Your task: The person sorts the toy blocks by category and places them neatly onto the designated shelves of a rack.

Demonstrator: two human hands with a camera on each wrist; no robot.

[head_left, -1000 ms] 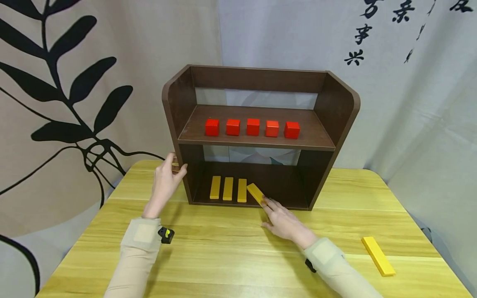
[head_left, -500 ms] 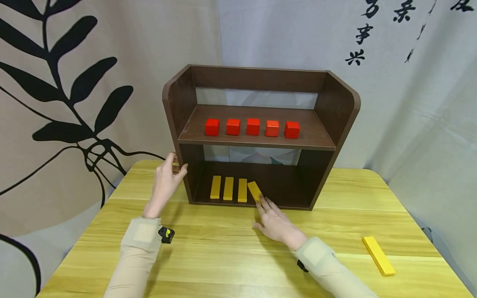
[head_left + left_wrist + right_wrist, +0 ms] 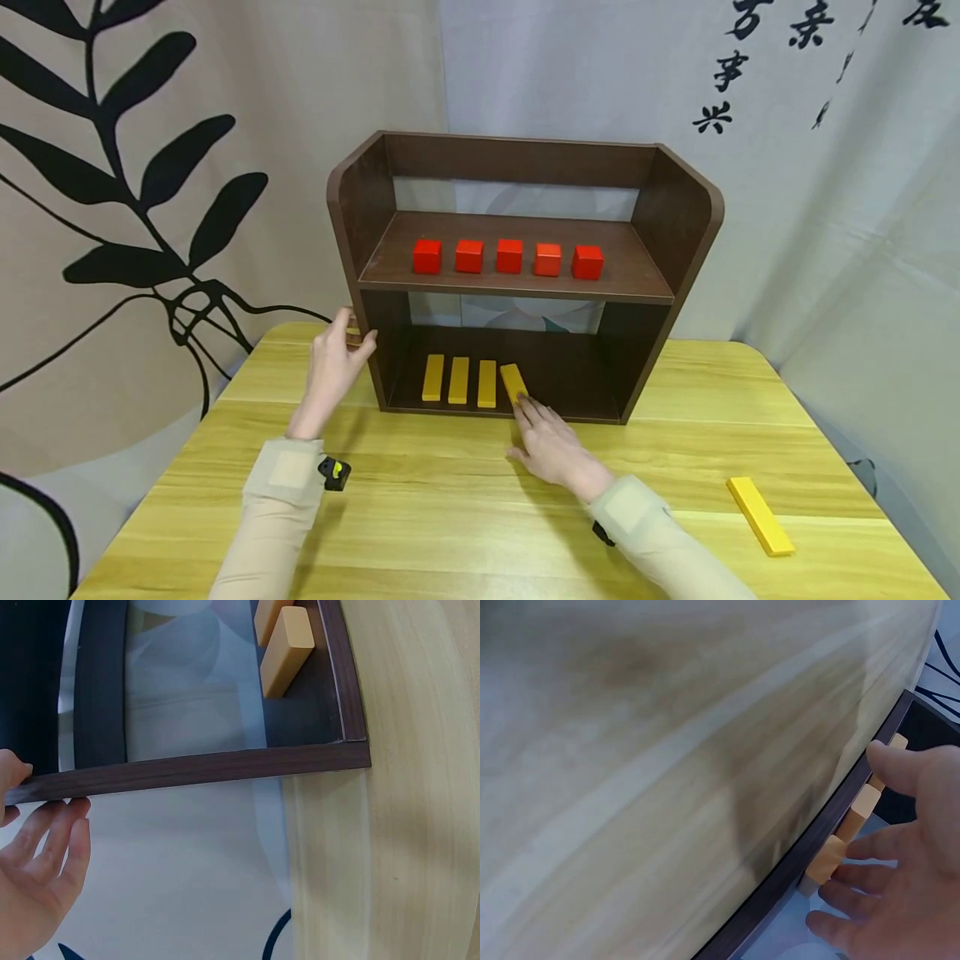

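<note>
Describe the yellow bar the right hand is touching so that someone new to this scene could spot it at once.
Find the dark brown shelf unit standing on the wooden table. Its bottom level holds a row of four yellow bars; take the rightmost bar, at the fingertips of the right hand. Unlike its three straight, parallel neighbours, it lies slightly skewed.

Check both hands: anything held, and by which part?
Left hand grips the shelf by its left side panel's front edge. Right hand holds nothing; straight fingertips touch the fourth yellow block's near end.
</note>
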